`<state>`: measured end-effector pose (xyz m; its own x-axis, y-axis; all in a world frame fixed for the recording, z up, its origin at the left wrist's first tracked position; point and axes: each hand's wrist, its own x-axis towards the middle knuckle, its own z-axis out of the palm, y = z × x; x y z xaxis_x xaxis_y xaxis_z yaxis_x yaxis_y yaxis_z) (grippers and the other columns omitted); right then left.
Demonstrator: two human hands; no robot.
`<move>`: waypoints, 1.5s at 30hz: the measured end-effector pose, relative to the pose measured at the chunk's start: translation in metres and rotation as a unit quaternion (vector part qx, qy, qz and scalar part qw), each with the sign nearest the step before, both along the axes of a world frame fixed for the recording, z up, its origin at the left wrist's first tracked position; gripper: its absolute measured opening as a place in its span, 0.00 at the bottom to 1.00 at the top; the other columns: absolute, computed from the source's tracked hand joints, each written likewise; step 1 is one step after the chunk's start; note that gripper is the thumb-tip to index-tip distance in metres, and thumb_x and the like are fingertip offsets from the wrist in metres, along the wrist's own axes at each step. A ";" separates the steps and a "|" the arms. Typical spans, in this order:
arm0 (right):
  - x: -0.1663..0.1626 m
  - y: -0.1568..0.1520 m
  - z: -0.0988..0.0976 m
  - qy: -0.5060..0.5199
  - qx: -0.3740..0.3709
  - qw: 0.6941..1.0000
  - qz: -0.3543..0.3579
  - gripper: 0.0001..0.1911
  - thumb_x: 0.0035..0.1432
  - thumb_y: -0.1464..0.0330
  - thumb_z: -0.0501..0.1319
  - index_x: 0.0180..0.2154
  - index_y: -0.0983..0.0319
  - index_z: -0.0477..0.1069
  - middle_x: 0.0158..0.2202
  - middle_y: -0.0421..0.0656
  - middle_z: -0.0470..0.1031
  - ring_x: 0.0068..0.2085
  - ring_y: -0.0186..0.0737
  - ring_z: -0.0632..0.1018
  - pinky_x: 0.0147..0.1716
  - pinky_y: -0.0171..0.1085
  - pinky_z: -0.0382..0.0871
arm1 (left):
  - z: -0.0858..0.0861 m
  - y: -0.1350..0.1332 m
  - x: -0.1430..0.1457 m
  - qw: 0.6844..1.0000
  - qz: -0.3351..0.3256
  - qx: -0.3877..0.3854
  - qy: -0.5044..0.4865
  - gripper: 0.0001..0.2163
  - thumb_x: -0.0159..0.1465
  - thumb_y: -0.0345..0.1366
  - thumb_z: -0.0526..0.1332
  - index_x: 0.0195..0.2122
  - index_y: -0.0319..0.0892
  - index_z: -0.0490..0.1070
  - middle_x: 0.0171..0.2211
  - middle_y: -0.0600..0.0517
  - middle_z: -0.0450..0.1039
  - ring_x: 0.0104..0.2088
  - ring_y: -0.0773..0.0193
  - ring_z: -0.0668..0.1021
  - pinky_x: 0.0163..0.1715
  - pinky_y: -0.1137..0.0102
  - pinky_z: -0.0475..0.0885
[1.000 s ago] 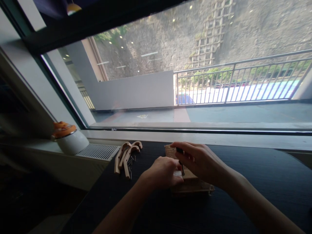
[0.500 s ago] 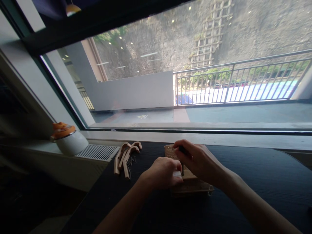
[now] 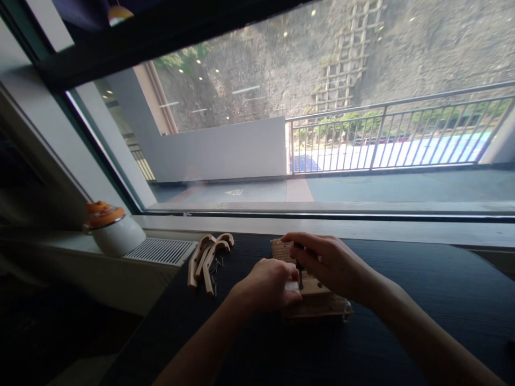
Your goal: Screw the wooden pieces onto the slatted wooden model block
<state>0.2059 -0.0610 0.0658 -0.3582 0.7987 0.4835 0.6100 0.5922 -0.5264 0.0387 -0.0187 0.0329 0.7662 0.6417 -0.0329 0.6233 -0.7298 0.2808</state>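
My right hand (image 3: 328, 260) is closed around the dark handle of a screwdriver (image 3: 301, 279), whose shaft points down at a pale wooden piece (image 3: 316, 287). A dark round hole or screw head shows in this piece, right of the shaft. Close beside the shaft, my left hand (image 3: 269, 283) is closed, thumb and fingers pinching a small white piece (image 3: 292, 286) at the wood's left end. Beneath lies a brown slab (image 3: 317, 309) with a shiny, perhaps plastic-wrapped edge. What the screwdriver tip touches is too small to make out.
Several curved wooden pieces (image 3: 207, 262) lie left on the dark table (image 3: 394, 321), with loose screws (image 3: 215, 276) beside them. A white object with an orange top (image 3: 116, 230) stands on the sill by a vent grille (image 3: 161, 251). A window (image 3: 241, 161) rises behind the table.
My right hand has turned and shifted slightly left on the screwdriver handle, uncovering the dark spot in the wooden piece. The left hand has stayed nearly still.
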 end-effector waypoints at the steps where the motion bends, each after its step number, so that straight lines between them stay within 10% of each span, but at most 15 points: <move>1: 0.000 0.001 -0.001 0.002 0.005 1.000 -0.003 0.13 0.61 0.68 0.53 0.46 0.60 0.71 0.33 0.41 0.77 0.31 0.34 0.75 0.30 0.31 0.66 | 0.001 0.000 0.000 1.000 0.001 -0.001 -0.001 0.10 0.56 0.41 0.59 0.37 0.44 0.72 0.34 0.51 0.76 0.35 0.59 0.77 0.33 0.72 0.67; 45: 0.001 0.005 -0.005 -0.045 0.044 0.997 -0.041 0.16 0.63 0.67 0.51 0.51 0.58 0.68 0.34 0.43 0.78 0.31 0.36 0.76 0.30 0.33 0.67 | 0.007 -0.001 -0.001 1.000 0.009 -0.015 0.004 0.13 0.54 0.44 0.61 0.39 0.47 0.74 0.34 0.53 0.77 0.38 0.56 0.77 0.37 0.70 0.67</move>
<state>0.2064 -0.0560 0.0605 -0.3385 0.7834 0.5213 0.7007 0.5796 -0.4160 0.0374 -0.0196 0.0400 0.7546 0.6536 -0.0577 0.6380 -0.7102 0.2976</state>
